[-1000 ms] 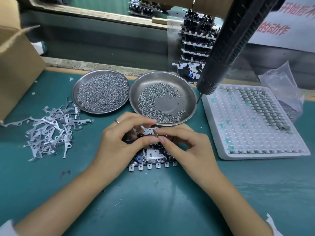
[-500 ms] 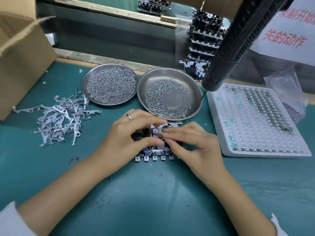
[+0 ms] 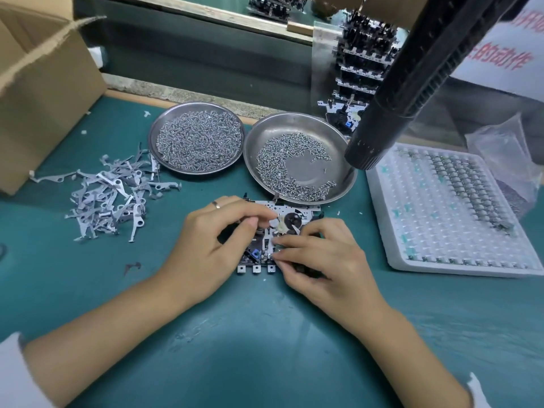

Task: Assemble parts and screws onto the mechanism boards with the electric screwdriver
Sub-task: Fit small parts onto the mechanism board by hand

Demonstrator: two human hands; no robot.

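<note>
Teal matting (image 3: 265,334) carries the mechanism board (image 3: 290,209) at the centre of the frame, just below the right screw dish (image 3: 300,160). Half a second ago a small part was pinched between both hands above the board; now the right hand (image 3: 321,260) has been lowered to the board's lower edge, fingertips pinched on something small, while the left hand (image 3: 212,242) is curled against the board's left side. Seating appears underway; the electric screwdriver (image 3: 412,83), hanging upper right, is untouched.
</note>
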